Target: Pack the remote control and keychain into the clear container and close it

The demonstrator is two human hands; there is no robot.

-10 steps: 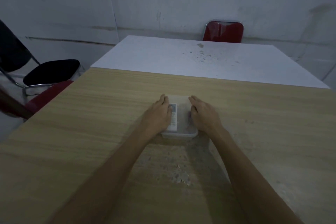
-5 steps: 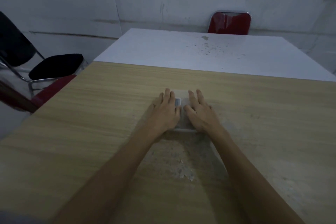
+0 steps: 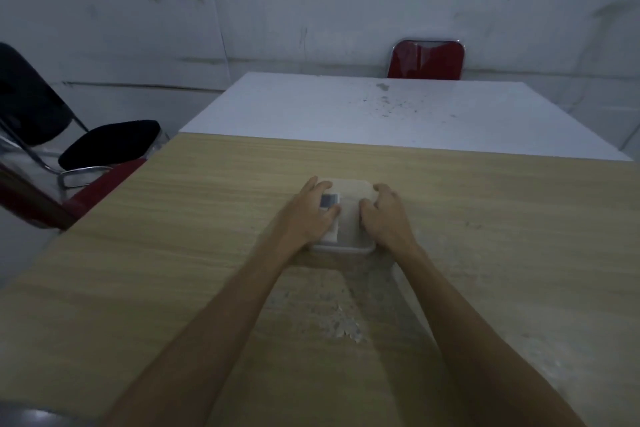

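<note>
Wooden table (image 3: 173, 253), lidded clear container (image 3: 349, 218)

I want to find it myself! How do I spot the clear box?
Look at the wooden table, near its middle, between the left hand and right hand. The clear container is the only see-through box there, with a white remote control inside.

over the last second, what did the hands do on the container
Both hands slid inward over the lid, nearly meeting, then spread back: the left hand now lies flat over the remote, the right hand curls over the right edge. The container stayed put on the table.
</note>
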